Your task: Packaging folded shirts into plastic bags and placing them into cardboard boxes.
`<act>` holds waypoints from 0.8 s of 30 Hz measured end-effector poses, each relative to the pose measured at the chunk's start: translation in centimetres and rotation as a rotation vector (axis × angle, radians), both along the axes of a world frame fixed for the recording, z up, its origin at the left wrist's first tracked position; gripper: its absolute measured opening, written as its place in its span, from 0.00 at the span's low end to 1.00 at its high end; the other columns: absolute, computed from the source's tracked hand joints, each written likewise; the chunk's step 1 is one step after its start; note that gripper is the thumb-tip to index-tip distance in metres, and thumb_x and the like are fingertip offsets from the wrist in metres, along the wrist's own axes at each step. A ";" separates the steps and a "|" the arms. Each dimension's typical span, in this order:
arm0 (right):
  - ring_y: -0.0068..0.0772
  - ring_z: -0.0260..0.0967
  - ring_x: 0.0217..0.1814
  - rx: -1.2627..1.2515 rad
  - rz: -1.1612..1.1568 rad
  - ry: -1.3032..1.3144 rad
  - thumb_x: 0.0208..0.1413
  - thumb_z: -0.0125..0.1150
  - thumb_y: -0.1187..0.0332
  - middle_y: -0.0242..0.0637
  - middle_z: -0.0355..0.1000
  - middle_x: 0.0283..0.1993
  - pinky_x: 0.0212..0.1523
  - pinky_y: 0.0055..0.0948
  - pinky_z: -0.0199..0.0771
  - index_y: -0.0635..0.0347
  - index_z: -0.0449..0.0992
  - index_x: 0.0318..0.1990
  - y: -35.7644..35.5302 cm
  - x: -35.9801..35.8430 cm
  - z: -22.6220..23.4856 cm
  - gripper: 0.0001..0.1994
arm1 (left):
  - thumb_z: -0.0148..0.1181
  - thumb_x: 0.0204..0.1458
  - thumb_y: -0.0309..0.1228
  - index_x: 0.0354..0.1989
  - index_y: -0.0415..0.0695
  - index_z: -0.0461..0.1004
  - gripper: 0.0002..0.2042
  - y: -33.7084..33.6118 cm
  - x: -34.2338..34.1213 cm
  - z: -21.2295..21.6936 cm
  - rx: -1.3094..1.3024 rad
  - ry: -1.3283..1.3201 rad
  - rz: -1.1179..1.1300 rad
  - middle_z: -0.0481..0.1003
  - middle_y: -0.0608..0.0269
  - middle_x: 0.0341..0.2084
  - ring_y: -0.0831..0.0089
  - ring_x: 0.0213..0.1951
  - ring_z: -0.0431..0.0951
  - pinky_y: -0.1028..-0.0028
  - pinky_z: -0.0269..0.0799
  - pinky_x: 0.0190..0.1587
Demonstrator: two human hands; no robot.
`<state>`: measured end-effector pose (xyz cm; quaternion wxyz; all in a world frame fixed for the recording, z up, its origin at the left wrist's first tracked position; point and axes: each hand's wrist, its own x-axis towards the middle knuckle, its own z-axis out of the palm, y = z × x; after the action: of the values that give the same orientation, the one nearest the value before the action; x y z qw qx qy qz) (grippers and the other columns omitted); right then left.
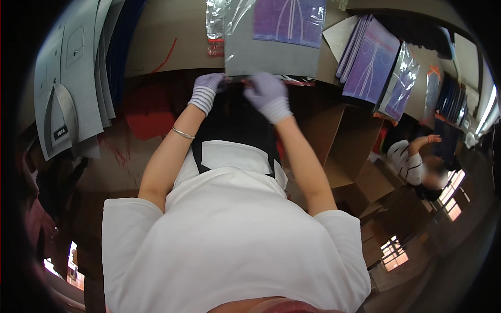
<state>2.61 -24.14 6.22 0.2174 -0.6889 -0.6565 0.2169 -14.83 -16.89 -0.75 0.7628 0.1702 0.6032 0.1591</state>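
Observation:
A flat grey folded piece [271, 60] in a clear plastic bag [239, 21] lies at the table's front edge. A purple printed sheet [289, 21] shows on top of it. My left hand [207, 93], in a lilac knitted glove with a striped cuff, is closed at the near left corner of the bag, thumb and fingers pinched together. My right hand [267, 96], gloved alike, is bent over the same near edge. Motion blurs its fingers, so its grip is unclear. A shiny red-edged strip shows to the right of that hand.
Grey bags with handles [65, 94] hang over the table edge at left. Purple printed sheets [368, 60] and a clear packet [399, 83] overhang at right. Cardboard boxes [349, 141] stand below. Another person [412, 161] is at far right. The table [156, 31] curves across the top.

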 end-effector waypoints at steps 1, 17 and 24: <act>0.46 0.67 0.32 0.011 -0.129 -0.038 0.39 0.58 0.68 0.44 0.68 0.28 0.33 0.37 0.68 0.57 0.72 0.31 -2.0 2.9 1.7 0.09 | 0.52 0.49 0.28 0.32 0.38 0.72 0.07 0.6 -1.1 -0.3 0.028 0.020 0.006 0.74 0.58 0.29 0.68 0.36 0.75 0.67 0.72 0.41; 0.29 0.70 0.40 -0.309 -0.236 0.862 0.50 0.50 0.73 0.40 0.72 0.39 0.40 0.25 0.69 0.64 0.70 0.44 -5.5 1.3 -4.9 0.13 | 0.31 0.52 0.58 0.56 0.34 0.53 0.37 3.0 -0.5 1.4 -0.178 -0.767 0.320 0.55 0.43 0.56 0.51 0.60 0.52 0.55 0.50 0.61; 0.33 0.72 0.23 -0.538 -1.004 1.025 0.49 0.47 0.76 0.44 0.73 0.34 0.22 0.25 0.71 0.65 0.73 0.39 2.7 12.6 -4.2 0.11 | 0.32 0.54 0.52 0.57 0.35 0.49 0.32 10.1 -4.9 -0.8 0.191 -0.993 0.367 0.48 0.43 0.60 0.50 0.61 0.49 0.52 0.44 0.62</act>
<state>15.22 -21.48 2.02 0.3921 -0.7470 -0.0065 0.5369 -19.72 -6.83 -1.54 0.8971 0.0348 0.1725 0.4052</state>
